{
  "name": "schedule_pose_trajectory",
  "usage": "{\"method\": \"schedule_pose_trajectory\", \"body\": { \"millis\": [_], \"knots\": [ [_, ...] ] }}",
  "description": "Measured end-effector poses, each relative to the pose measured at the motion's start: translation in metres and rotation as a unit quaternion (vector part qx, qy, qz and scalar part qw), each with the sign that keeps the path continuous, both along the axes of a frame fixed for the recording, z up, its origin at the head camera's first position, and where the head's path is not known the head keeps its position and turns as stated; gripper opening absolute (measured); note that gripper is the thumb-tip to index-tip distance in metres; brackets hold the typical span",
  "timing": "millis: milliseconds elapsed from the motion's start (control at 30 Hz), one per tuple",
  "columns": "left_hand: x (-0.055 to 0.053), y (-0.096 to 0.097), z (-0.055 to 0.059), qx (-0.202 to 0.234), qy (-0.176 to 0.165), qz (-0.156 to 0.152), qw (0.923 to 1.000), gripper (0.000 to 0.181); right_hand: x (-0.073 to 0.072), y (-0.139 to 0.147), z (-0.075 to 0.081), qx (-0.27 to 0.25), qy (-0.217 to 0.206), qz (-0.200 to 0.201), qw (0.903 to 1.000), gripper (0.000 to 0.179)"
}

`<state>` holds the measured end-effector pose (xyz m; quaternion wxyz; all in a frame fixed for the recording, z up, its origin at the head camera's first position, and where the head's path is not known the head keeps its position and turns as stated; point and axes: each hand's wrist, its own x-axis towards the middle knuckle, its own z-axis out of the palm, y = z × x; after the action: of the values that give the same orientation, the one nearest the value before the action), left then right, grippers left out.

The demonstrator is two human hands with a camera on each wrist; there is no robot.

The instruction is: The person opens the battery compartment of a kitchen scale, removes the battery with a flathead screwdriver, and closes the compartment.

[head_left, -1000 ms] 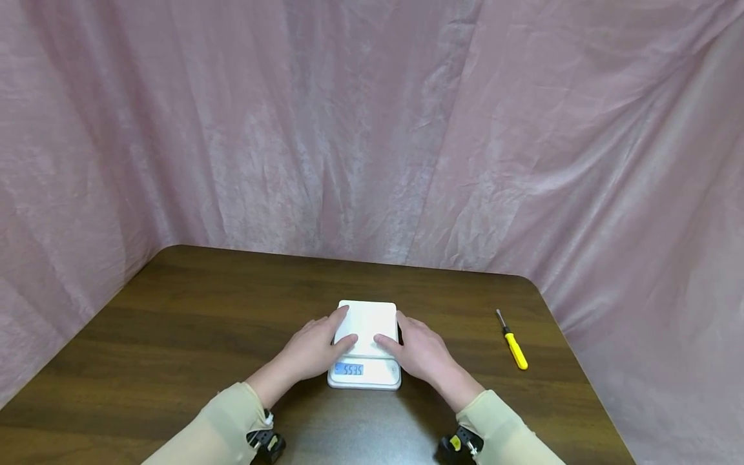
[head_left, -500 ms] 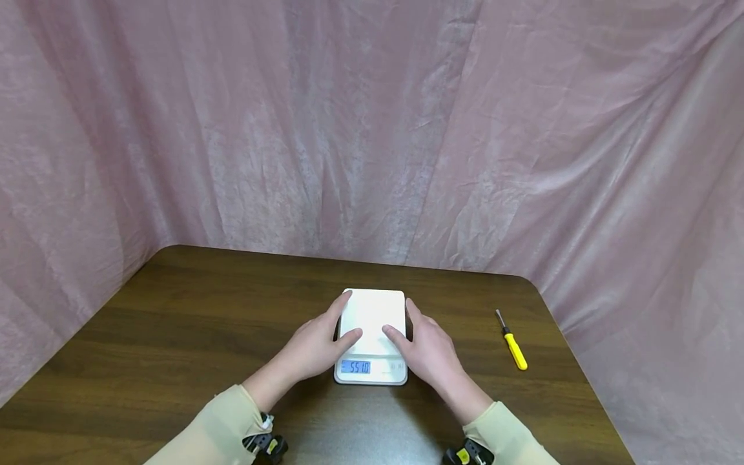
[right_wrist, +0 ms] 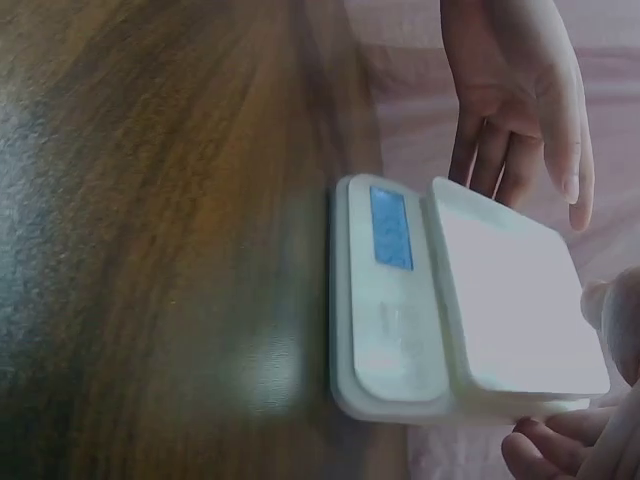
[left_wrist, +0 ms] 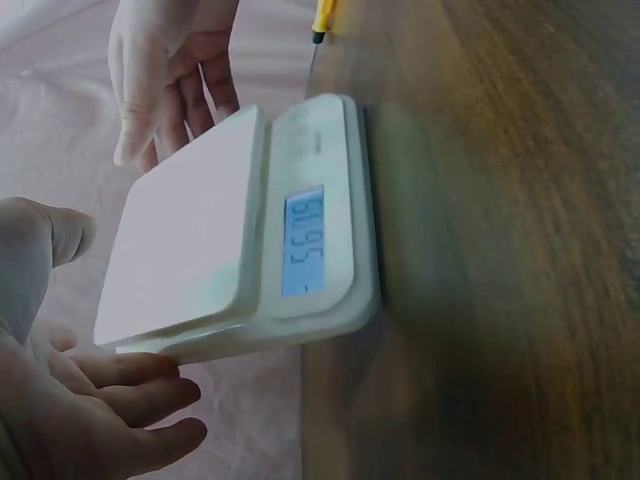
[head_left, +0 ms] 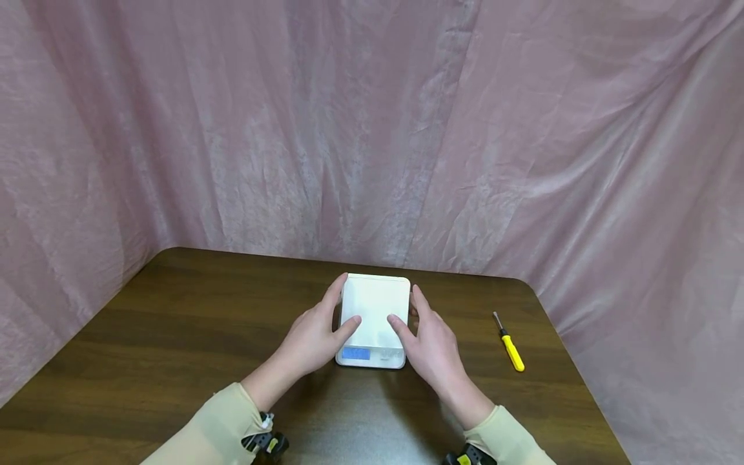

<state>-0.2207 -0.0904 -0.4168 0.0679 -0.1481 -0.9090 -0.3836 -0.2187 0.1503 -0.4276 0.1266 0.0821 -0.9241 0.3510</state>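
Note:
A white kitchen scale (head_left: 374, 310) sits between my two hands near the middle of the table. Its blue display (left_wrist: 304, 240) shows digits, and the far end of the scale is raised. My left hand (head_left: 316, 336) grips the left side, index finger along the far left corner and thumb over the platform's edge. On the opposite side my right hand (head_left: 430, 342) holds the scale, thumb above the platform and fingers along the right edge. In the right wrist view, the right fingertips (right_wrist: 545, 450) reach beneath the scale's edge. Its underside is hidden.
A screwdriver (head_left: 510, 345) with a yellow handle lies to the right on the brown wooden table (head_left: 203, 323). Pink curtains (head_left: 349, 129) hang behind the table's back edge and down both sides.
Both hands and the scale have moved away from me and slightly right. The scale's far end has risen, so the platform looks larger. The screwdriver stays in place.

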Motion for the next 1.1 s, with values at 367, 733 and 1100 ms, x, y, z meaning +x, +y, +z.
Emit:
{"method": "schedule_pose_trajectory", "body": {
  "millis": [367,733,1100],
  "knots": [
    [-0.0013,-0.0011,0.0039,0.026,0.029,-0.010,0.9992,0.092,0.0039,-0.0021,0.0085,-0.059,0.041,0.002,0.9974,0.090],
    [0.0003,-0.0023,0.0004,0.036,0.038,-0.026,0.9983,0.097,0.0054,-0.0035,0.0074,-0.090,0.054,0.004,0.9945,0.090],
    [-0.0008,-0.0022,0.0022,0.025,0.019,-0.011,0.9994,0.099,0.0073,-0.0060,0.0041,-0.073,0.060,0.012,0.9955,0.087]
  ]
}}
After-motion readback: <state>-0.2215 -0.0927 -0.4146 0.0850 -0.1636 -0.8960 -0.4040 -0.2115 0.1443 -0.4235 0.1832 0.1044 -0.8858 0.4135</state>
